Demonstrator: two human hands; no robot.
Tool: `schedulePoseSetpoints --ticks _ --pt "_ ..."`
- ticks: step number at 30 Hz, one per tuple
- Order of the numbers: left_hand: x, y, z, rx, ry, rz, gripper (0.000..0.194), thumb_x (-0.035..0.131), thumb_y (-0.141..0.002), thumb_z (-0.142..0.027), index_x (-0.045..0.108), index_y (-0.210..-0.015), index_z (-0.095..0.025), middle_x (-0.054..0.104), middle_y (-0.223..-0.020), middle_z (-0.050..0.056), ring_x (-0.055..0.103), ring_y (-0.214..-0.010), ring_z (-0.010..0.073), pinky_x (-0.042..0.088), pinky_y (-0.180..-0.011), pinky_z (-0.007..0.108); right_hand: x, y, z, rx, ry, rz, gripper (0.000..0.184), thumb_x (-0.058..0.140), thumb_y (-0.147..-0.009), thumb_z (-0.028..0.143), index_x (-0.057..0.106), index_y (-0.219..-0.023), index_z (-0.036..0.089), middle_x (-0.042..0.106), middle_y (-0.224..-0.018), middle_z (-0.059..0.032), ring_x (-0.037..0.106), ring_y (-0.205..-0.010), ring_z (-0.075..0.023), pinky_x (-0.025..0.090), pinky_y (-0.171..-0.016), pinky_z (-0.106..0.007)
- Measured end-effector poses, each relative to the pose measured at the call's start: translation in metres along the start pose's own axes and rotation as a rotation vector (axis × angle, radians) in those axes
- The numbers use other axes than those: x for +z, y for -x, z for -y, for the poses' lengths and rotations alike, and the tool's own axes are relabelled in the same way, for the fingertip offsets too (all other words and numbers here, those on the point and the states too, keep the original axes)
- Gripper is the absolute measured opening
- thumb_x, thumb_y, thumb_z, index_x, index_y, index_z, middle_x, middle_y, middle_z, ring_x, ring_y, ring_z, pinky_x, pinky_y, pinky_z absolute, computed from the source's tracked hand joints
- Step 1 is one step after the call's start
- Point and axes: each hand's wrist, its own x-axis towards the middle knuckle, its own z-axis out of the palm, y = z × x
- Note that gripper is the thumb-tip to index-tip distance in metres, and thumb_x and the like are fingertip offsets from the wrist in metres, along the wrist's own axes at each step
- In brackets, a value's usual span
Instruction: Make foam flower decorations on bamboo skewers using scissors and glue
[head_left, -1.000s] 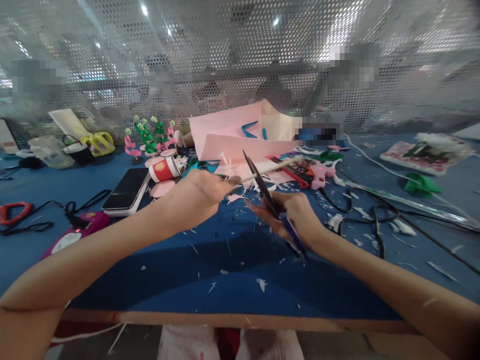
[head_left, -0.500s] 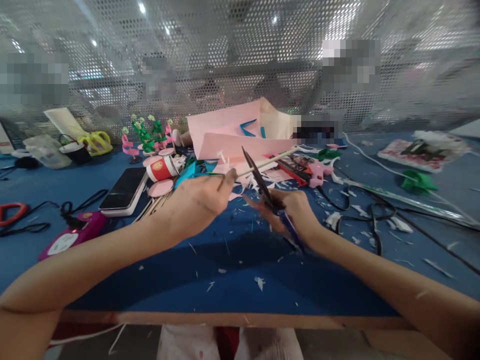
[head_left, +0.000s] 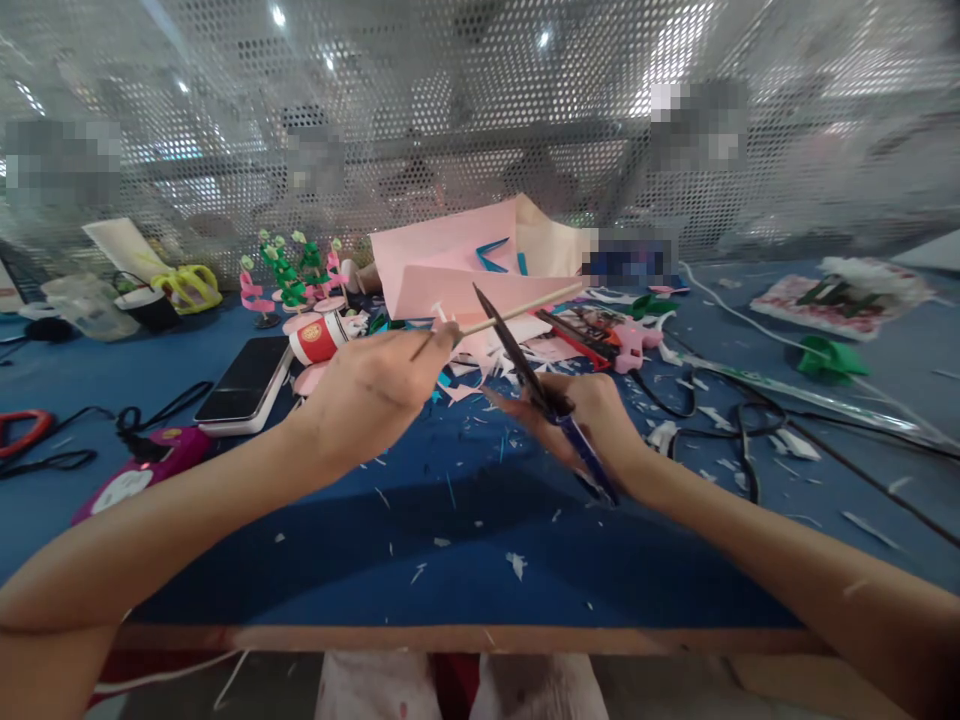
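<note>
My left hand (head_left: 390, 385) pinches a thin pale wooden stick (head_left: 544, 302), which slants up and to the right past the fingertips. In my right hand (head_left: 589, 425) is a pair of scissors (head_left: 517, 355) with dark blades and blue handles. The blades point up and to the left and meet the stick just right of my left fingertips. Whether they grip the stick or only touch it, I cannot tell. Behind both hands lie pink paper sheets (head_left: 465, 290) and white paper scraps. Beside my left wrist a red and white paper cup (head_left: 319, 338) lies on its side.
Left on the blue table (head_left: 465, 590) are a phone (head_left: 244, 380), a purple power socket (head_left: 142, 472) and pink and green paper plants (head_left: 292, 270). A pink glue gun (head_left: 637, 342), black cables (head_left: 742, 440) and a green piece (head_left: 832, 358) lie right. Perforated metal (head_left: 450, 130) stands behind.
My left hand has shifted slightly left and down with the stick. The scissors' tips have moved a little left along the stick, nearer my left fingertips.
</note>
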Motion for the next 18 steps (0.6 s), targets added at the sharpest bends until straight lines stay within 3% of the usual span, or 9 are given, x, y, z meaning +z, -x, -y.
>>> schedulePoseSetpoints --ticks 3,8,13,15,18 --pt "-0.001 0.001 -0.001 0.001 0.043 0.000 0.036 0.026 -0.083 -0.005 0.056 -0.104 -0.007 0.062 -0.064 0.005 0.058 -0.059 0.0109 0.044 -0.051 0.019 -0.002 0.000 0.001 -0.023 -0.003 -0.031 0.032 0.055 -0.068 0.042 0.042 -0.051 0.018 0.037 -0.042 0.0030 0.036 -0.040 -0.0082 0.030 -0.040 -0.022" --pt "0.004 0.005 -0.012 0.161 0.086 0.093 0.034 0.031 -0.080 -0.003 0.050 -0.109 -0.002 0.063 -0.068 0.008 0.059 -0.061 0.0129 0.046 -0.051 0.021 0.004 0.001 -0.004 -0.118 -0.052 -0.011 0.019 0.059 -0.066 0.035 0.051 -0.065 0.017 0.057 -0.059 -0.0026 0.054 -0.055 -0.0140 0.042 -0.056 -0.026" --pt "-0.001 0.000 0.001 -0.031 0.011 0.079 0.037 0.029 -0.080 -0.001 0.054 -0.106 -0.005 0.063 -0.067 0.007 0.059 -0.063 0.0122 0.044 -0.052 0.020 -0.001 -0.002 -0.001 0.012 0.009 -0.001 0.033 0.053 -0.069 0.042 0.045 -0.049 0.017 0.037 -0.038 0.0032 0.037 -0.038 -0.0086 0.029 -0.038 -0.022" --pt "-0.002 -0.001 0.003 -0.038 0.020 0.074 0.037 0.028 -0.081 -0.002 0.055 -0.106 -0.006 0.062 -0.064 0.006 0.059 -0.062 0.0122 0.043 -0.051 0.019 -0.002 -0.003 0.001 0.030 -0.005 -0.025 0.032 0.054 -0.067 0.044 0.045 -0.050 0.018 0.039 -0.039 0.0024 0.039 -0.039 -0.0097 0.030 -0.039 -0.023" --pt "0.002 0.001 -0.005 0.055 0.070 0.134 0.039 0.029 -0.078 0.000 0.051 -0.110 -0.003 0.062 -0.066 0.008 0.059 -0.062 0.0130 0.044 -0.050 0.020 0.002 -0.004 -0.001 0.029 -0.079 0.016 0.027 0.058 -0.064 0.043 0.050 -0.058 0.018 0.053 -0.050 -0.0023 0.050 -0.047 -0.0139 0.039 -0.047 -0.026"
